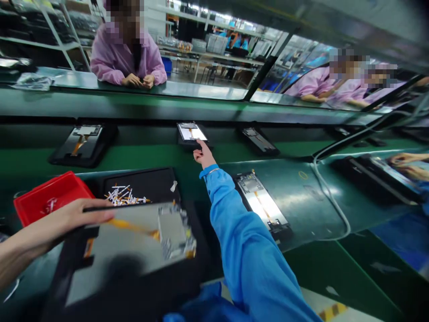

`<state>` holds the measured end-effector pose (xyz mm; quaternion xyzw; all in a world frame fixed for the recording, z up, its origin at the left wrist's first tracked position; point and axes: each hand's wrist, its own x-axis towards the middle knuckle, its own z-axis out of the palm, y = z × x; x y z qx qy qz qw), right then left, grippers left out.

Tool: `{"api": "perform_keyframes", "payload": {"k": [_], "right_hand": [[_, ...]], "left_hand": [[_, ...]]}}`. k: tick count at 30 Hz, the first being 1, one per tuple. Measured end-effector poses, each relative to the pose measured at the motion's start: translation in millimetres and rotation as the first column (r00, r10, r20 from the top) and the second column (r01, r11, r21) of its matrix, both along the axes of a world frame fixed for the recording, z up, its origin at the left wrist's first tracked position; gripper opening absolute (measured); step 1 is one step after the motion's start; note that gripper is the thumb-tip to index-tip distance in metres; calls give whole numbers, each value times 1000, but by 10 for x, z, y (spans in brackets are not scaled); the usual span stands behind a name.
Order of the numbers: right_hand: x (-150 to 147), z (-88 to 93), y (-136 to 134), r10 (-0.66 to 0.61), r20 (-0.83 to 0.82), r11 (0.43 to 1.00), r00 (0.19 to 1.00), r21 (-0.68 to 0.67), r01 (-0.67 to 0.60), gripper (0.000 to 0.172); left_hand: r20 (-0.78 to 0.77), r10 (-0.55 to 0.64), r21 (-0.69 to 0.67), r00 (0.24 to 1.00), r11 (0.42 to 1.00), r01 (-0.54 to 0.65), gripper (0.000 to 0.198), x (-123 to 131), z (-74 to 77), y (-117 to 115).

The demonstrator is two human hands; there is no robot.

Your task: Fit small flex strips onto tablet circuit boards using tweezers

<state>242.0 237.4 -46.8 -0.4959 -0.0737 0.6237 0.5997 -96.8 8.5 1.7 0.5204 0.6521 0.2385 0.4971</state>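
My right hand (203, 154) reaches far forward in a blue sleeve, fingers curled with the index finger out, touching the near edge of a small panel in a black tray (191, 133) on the green belt. My left hand (72, 217) lies at the left edge of a large black tray (100, 286), fingers wrapped on its rim. In that tray lies a grey panel (134, 246) with an orange flex cable and a metal shield.
A red bin (40, 199) sits left, beside a black mat with several small loose parts (124, 196). More trays with panels lie on the belt (83, 144) (261, 141) and one close right (264, 208). A cable (330, 197) loops right. People in pink sit opposite.
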Motion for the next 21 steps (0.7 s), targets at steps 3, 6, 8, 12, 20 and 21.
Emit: {"api": "perform_keyframes", "payload": {"k": [3,6,8,12,20,21], "right_hand": [[103,158,-96,79,-34,997,996,28,-78,25],[217,369,-316,144,-53,986,988,92,-139,21],[288,521,-507,175,-51,975,983,147,-166,31],[414,783,-904,190,-13,952,982,245,-181,30],[82,746,-1780,35,545,805,838,482,-346,30],[5,723,-1877,60,655,743,753,475,-472,27]], "left_hand": [[227,160,-220,961,969,-110,37,375,140,504],[275,222,-150,936,971,-186,27,838,112,1096],[307,259,-93,916,966,-242,33,1155,33,1465],[397,249,-118,884,968,-220,37,1625,-110,1881],[660,61,-44,749,998,-42,70,1535,204,1387],[666,36,-3,745,999,-46,73,1437,259,1305]]}}
